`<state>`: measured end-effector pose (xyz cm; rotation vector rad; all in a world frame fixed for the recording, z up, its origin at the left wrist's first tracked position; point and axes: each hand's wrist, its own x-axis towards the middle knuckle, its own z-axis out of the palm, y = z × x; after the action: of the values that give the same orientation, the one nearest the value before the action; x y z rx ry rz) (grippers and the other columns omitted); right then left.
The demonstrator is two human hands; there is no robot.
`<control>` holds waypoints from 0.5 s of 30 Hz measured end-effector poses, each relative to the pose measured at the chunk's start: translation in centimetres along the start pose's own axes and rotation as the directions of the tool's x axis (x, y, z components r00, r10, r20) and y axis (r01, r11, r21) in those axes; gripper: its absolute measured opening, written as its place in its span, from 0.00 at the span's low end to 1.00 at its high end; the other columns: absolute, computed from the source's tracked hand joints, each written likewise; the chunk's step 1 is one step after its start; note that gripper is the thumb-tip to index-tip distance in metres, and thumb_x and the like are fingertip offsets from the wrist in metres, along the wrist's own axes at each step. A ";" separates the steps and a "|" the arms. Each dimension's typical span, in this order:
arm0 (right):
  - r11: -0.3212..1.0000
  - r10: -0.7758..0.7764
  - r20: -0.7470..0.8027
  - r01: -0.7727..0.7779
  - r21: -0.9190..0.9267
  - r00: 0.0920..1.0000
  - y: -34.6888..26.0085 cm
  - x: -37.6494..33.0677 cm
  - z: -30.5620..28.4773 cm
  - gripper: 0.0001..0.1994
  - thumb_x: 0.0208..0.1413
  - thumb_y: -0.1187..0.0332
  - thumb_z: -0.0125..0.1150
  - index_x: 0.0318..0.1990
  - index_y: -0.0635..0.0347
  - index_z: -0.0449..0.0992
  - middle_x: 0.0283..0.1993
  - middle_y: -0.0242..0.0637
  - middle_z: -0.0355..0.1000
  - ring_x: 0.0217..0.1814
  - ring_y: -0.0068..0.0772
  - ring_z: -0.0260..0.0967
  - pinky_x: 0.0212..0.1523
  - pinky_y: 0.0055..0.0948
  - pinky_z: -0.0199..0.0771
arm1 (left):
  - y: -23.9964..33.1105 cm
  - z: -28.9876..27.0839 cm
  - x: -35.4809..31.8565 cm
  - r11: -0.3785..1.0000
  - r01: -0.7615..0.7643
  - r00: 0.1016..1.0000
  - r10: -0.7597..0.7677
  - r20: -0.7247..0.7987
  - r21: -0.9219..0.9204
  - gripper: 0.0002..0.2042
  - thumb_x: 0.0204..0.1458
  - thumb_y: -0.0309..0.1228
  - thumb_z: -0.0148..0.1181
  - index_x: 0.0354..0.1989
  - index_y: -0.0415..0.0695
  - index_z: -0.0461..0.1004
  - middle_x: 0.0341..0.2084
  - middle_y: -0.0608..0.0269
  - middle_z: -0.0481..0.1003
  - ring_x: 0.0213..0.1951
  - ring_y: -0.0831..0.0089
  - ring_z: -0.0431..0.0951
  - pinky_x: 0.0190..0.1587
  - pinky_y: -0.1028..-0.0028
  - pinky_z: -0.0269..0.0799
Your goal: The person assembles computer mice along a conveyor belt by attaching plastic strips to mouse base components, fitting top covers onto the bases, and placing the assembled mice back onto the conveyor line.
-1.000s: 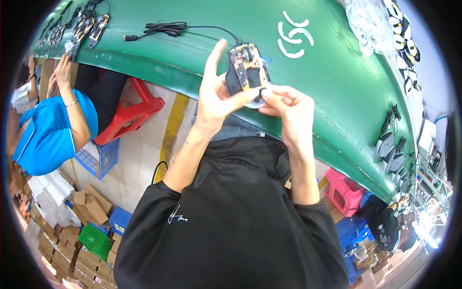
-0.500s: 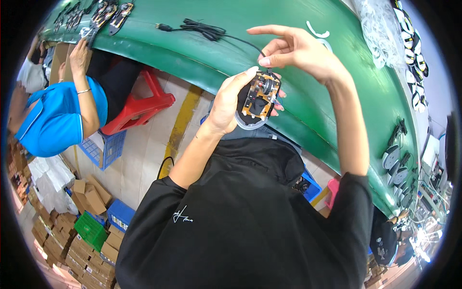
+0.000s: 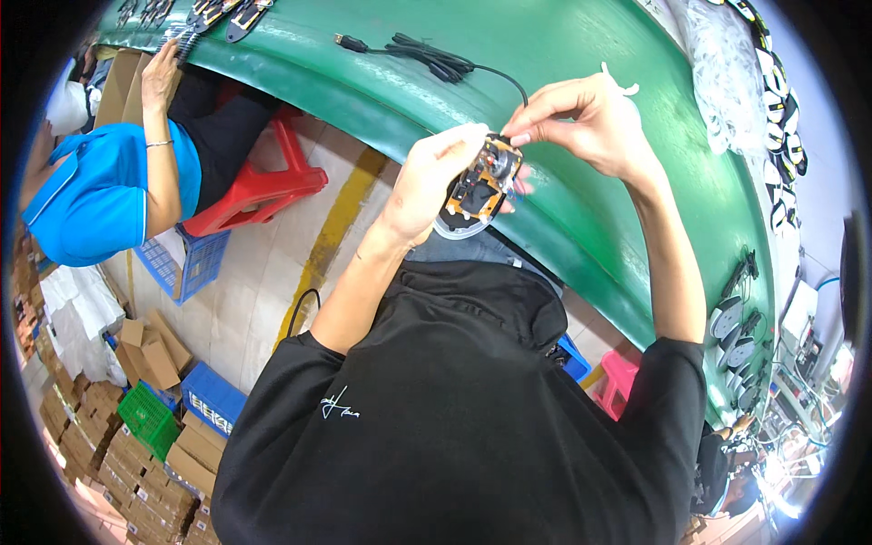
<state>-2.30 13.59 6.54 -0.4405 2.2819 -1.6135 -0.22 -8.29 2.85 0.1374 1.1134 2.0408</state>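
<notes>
Green tabletop (image 3: 590, 27) ahead of you, and here's the open mouse assembly (image 3: 479, 188), held up at its near edge, between you and the table. Your left hand (image 3: 425, 180) has it firmly, palm wrapped around the side, some fingertips showing past the far edge. Your right hand (image 3: 597, 124) is up at the cable end, thumb and forefinger almost meeting; you've got the cable (image 3: 440, 65) running in behind them, though whether they pinch it, I can't tell. Its plug (image 3: 350, 43) lies out on the green. The step in hand looks like settling the cable's entry; the next move calls for a steady left hold and light, exact fingertips.
</notes>
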 end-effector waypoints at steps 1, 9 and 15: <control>1.000 0.005 -0.001 -0.005 -0.004 1.000 -0.2 -0.1 -0.2 0.07 0.47 0.78 0.65 0.35 0.62 0.84 0.31 0.36 0.81 0.34 0.23 0.78 0.40 0.23 0.77 | 0.0 -0.1 0.0 1.000 0.001 1.000 -0.001 0.004 -0.005 0.24 0.65 0.42 0.43 0.53 0.28 0.65 0.40 0.39 0.76 0.38 0.53 0.81 0.37 0.63 0.82; 0.992 0.098 -0.451 -0.126 -0.032 0.887 -1.0 -1.6 4.3 0.15 0.54 0.72 0.63 0.51 0.54 0.78 0.32 0.35 0.80 0.29 0.19 0.76 0.35 0.20 0.77 | -0.1 1.8 0.8 0.979 -0.114 0.976 0.142 -0.166 0.166 0.17 0.64 0.39 0.48 0.47 0.35 0.70 0.35 0.55 0.77 0.31 0.70 0.81 0.32 0.74 0.80; 0.916 -0.260 -0.593 0.001 -0.401 0.762 -1.0 -5.8 6.9 0.12 0.41 0.74 0.74 0.35 0.59 0.80 0.29 0.35 0.75 0.30 0.26 0.73 0.33 0.25 0.75 | 0.0 0.8 1.5 0.980 -0.095 0.992 0.079 -0.096 -0.176 0.20 0.64 0.41 0.46 0.51 0.33 0.68 0.42 0.46 0.77 0.39 0.65 0.80 0.42 0.68 0.80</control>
<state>5.92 9.85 5.73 -0.1354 3.1786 -1.5409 -0.85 -6.73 2.98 0.0040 0.9850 2.2337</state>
